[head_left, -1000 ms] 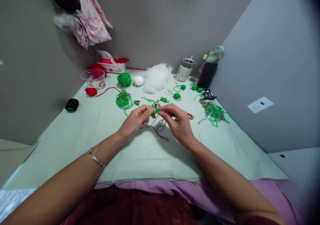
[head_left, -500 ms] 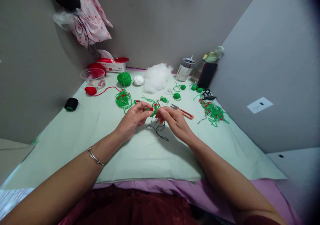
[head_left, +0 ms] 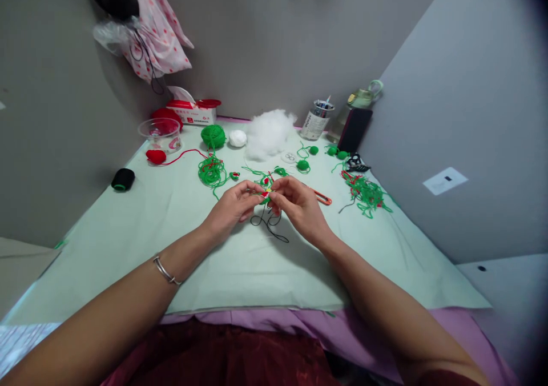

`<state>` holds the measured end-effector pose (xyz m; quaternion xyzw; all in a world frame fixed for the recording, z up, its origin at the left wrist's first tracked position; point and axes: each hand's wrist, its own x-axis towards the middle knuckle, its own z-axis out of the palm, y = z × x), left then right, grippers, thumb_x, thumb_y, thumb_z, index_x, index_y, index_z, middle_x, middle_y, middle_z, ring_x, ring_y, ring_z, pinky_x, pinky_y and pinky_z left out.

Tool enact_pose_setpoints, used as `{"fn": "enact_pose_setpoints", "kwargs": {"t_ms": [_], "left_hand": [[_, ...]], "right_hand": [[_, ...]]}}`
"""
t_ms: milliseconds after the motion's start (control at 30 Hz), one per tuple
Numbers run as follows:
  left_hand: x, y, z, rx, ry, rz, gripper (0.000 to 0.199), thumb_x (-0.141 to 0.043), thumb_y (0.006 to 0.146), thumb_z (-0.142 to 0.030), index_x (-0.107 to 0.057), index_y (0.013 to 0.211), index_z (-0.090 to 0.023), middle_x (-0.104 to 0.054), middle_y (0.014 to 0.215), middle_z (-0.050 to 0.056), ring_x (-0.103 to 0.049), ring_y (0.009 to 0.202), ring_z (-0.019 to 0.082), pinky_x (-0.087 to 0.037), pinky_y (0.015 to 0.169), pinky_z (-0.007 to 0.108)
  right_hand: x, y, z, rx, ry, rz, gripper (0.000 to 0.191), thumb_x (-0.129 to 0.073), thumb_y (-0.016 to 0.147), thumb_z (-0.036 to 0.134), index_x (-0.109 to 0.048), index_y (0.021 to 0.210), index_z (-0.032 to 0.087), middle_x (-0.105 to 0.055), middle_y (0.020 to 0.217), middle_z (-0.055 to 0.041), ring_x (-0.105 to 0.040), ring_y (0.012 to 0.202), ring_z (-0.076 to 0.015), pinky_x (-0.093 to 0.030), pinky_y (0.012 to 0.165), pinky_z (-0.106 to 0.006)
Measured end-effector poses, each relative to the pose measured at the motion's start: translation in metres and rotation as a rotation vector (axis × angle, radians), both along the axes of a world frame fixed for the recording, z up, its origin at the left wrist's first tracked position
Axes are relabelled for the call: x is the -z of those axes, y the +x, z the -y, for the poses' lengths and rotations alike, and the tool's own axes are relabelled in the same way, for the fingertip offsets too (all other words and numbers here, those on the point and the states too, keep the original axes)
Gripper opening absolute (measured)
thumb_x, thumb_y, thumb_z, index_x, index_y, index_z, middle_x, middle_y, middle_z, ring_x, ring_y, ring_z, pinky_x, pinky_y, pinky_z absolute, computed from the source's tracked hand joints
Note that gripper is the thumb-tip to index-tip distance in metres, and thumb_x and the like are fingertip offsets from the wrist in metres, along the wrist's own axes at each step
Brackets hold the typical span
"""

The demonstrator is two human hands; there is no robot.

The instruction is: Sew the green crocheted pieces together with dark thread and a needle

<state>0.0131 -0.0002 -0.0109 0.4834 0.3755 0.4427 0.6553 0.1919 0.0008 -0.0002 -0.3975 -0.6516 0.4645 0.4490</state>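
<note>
Between my two hands is a small green and red crocheted piece [head_left: 265, 195], with a spot of yellow showing at the fingertips. My left hand [head_left: 236, 203] pinches its left side with thumb and forefinger. At the other side, the thumb and fingers of my right hand [head_left: 295, 204] close on the piece too; any small tool in them is hidden. A thin black cord [head_left: 270, 226] hangs below and loops onto the table. Thread snips [head_left: 323, 197] with orange handles lie behind my right hand, their blades covered by it. Loose green strands [head_left: 257, 172] lie just beyond my fingers.
A green yarn ball [head_left: 213, 136], tangled green yarn [head_left: 212, 170] and white stuffing [head_left: 270, 135] lie at the back. A red yarn tangle mixed with green [head_left: 368, 194] is at right. A pen cup [head_left: 317, 120], phone [head_left: 354, 130] and black thread spool [head_left: 123, 179] stand around the edges.
My right hand has turned and come closer to my left, now covering the snips' blades. The crocheted piece has turned in my fingers, and a yellow spot shows.
</note>
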Motion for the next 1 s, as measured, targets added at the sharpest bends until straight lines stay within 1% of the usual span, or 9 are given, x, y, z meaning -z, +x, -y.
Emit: {"fn": "enact_pose_setpoints", "kwargs": {"t_ms": [167, 367, 500, 567, 667, 733, 800, 900, 1000], "left_hand": [[-0.003, 0.001, 0.0, -0.066, -0.045, 0.015, 0.025, -0.074, 0.079, -0.031, -0.059, 0.091, -0.016, -0.042, 0.056, -0.009, -0.03, 0.043, 0.003, -0.017, 0.043, 0.02], [0.0, 0.002, 0.001, -0.034, -0.035, 0.027, 0.029, -0.078, 0.076, -0.033, -0.06, 0.091, -0.017, -0.041, 0.058, -0.009, -0.031, 0.043, 0.003, -0.018, 0.042, 0.02], [0.002, 0.001, -0.001, -0.012, 0.005, -0.014, 0.024, -0.077, 0.078, -0.032, -0.06, 0.088, -0.018, -0.04, 0.058, -0.008, -0.031, 0.044, 0.004, -0.018, 0.042, 0.02], [0.002, -0.001, -0.003, -0.062, 0.014, -0.038, 0.024, -0.076, 0.077, -0.031, -0.059, 0.086, -0.018, -0.041, 0.057, -0.008, -0.031, 0.044, 0.004, -0.018, 0.042, 0.02], [0.0, -0.005, -0.007, -0.162, -0.017, -0.024, 0.024, -0.075, 0.075, -0.028, -0.057, 0.087, -0.017, -0.039, 0.056, -0.009, -0.029, 0.044, 0.005, -0.017, 0.042, 0.02], [-0.002, -0.009, -0.01, -0.225, -0.025, 0.021, 0.023, -0.074, 0.075, -0.025, -0.056, 0.087, -0.017, -0.037, 0.055, -0.01, -0.028, 0.044, 0.004, -0.017, 0.042, 0.02], [-0.004, -0.012, -0.013, -0.279, -0.019, 0.068, 0.023, -0.074, 0.074, -0.022, -0.055, 0.086, -0.017, -0.035, 0.055, -0.01, -0.026, 0.044, 0.004, -0.017, 0.042, 0.02], [-0.006, -0.015, -0.015, -0.319, -0.009, 0.109, 0.023, -0.074, 0.073, -0.022, -0.055, 0.085, -0.017, -0.035, 0.056, -0.01, -0.025, 0.043, 0.004, -0.018, 0.043, 0.02], [-0.006, -0.015, -0.014, -0.317, -0.014, 0.11, 0.022, -0.073, 0.074, -0.022, -0.055, 0.084, -0.017, -0.034, 0.055, -0.01, -0.025, 0.043, 0.004, -0.017, 0.043, 0.02]], "right_hand": [[0.004, 0.003, 0.002, 0.021, 0.219, 0.257, 0.016, -0.059, 0.096, 0.034, -0.061, 0.105, 0.021, -0.066, 0.079, -0.0003, -0.063, 0.068, -0.0127, -0.05, 0.067, -0.026], [0.003, 0.002, 0.006, 0.047, 0.461, 0.544, 0.015, -0.05, 0.099, 0.025, -0.064, 0.094, 0.021, -0.067, 0.081, -0.0023, -0.057, 0.066, -0.0117, -0.043, 0.064, -0.024], [-0.01, -0.002, 0.012, 0.13, 0.503, 0.412, 0.012, -0.06, 0.094, 0.028, -0.067, 0.088, 0.021, -0.063, 0.084, -0.0044, -0.053, 0.067, -0.0126, -0.042, 0.06, -0.026], [-0.023, 0.003, 0.01, 0.119, 0.357, 0.192, 0.013, -0.062, 0.093, 0.034, -0.065, 0.089, 0.022, -0.064, 0.086, -0.0041, -0.053, 0.064, -0.0122, -0.042, 0.055, -0.026], [-0.044, 0.036, -0.004, 0.14, 0.05, -0.139, 0.017, -0.062, 0.092, 0.042, -0.061, 0.09, 0.024, -0.064, 0.078, -0.0003, -0.047, 0.049, -0.0094, -0.036, 0.043, -0.025], [-0.054, 0.079, -0.018, 0.268, -0.002, -0.293, 0.016, -0.07, 0.087, 0.039, -0.063, 0.084, 0.025, -0.06, 0.07, 0.0008, -0.048, 0.049, -0.0085, -0.037, 0.045, -0.026], [-0.059, 0.132, -0.029, 0.439, 0.076, -0.402, 0.009, -0.077, 0.081, 0.031, -0.07, 0.08, 0.027, -0.056, 0.063, 0.0005, -0.049, 0.051, -0.0079, -0.037, 0.047, -0.026], [-0.058, 0.198, -0.033, 0.759, 0.355, -0.508, 0.017, -0.086, 0.072, 0.03, -0.072, 0.064, 0.035, -0.065, 0.067, 0.0012, -0.056, 0.058, -0.0101, -0.04, 0.049, -0.029], [-0.058, 0.206, -0.029, 0.921, 0.528, -0.569, 0.021, -0.088, 0.069, 0.029, -0.074, 0.065, 0.043, -0.065, 0.063, 0.0041, -0.055, 0.055, -0.0099, -0.036, 0.048, -0.029]]}}
